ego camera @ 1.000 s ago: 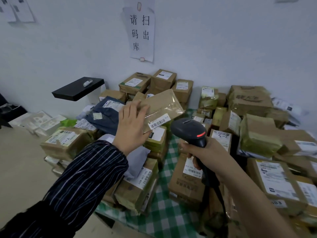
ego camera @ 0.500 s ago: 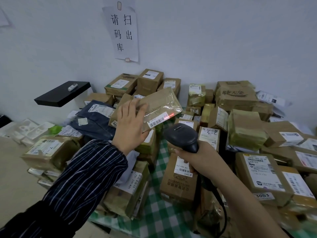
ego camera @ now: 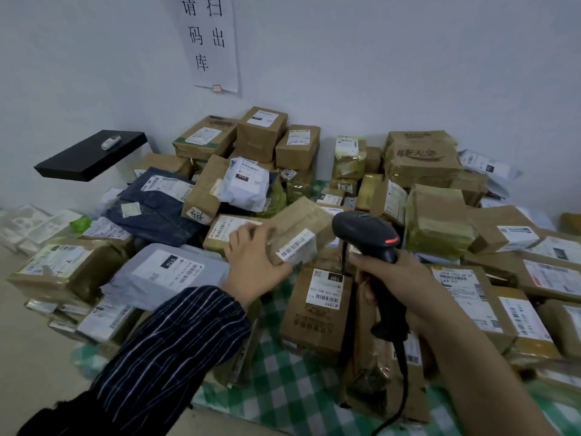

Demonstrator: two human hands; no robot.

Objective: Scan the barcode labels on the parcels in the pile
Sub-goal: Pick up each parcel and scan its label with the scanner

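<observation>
The table (ego camera: 283, 391) is set against the wall (ego camera: 408, 58) and is covered by a pile (ego camera: 434, 228) of parcels, stacked highest at its far edge. A notice (ego camera: 210, 42) is fixed to the wall above that stack. A shelf (ego camera: 91, 155) is mounted left of the pile, with a device (ego camera: 110, 142) laid on it. Near the middle, one parcel (ego camera: 298, 228) is gripped in the left hand (ego camera: 254, 262) over the pile. The scanner (ego camera: 367, 234) is gripped just right of it in the right hand (ego camera: 393, 275). A box (ego camera: 317, 309) is placed before them, toward the near edge. A pouch (ego camera: 163, 272) is laid left of the left hand. Trays (ego camera: 31, 225) are seen beyond the left edge.
</observation>
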